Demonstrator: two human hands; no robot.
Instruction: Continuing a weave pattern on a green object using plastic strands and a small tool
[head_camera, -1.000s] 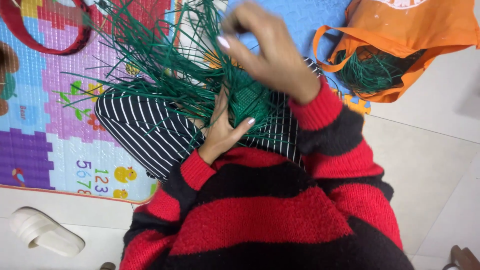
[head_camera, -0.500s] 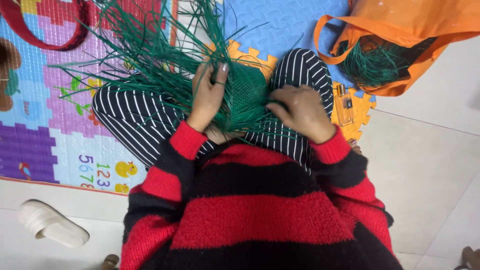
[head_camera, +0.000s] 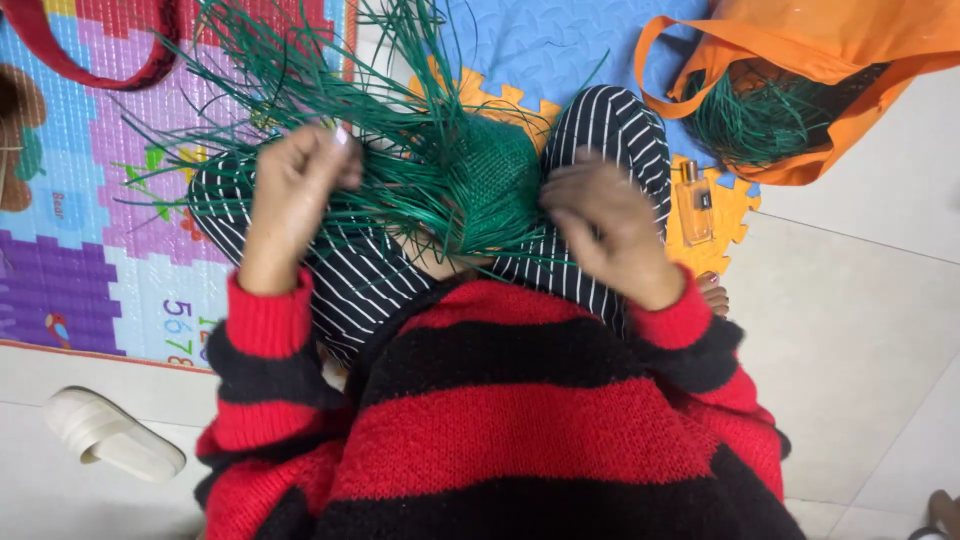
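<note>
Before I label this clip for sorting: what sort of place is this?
Probably a home floor: a colourful foam play mat on pale floor tiles, a white slipper nearby, and an orange bag of green strands.

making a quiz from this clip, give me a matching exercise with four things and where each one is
Things:
1. woven green piece
2. orange bag
3. white slipper
4. small glass bottle

Places:
a. on the pale floor at lower left
b. on the orange foam tile beside the striped knee
c. on the lap between the two hands
d. at upper right, with green strands inside

Pairs: 1-c, 2-d, 3-a, 4-b
</note>
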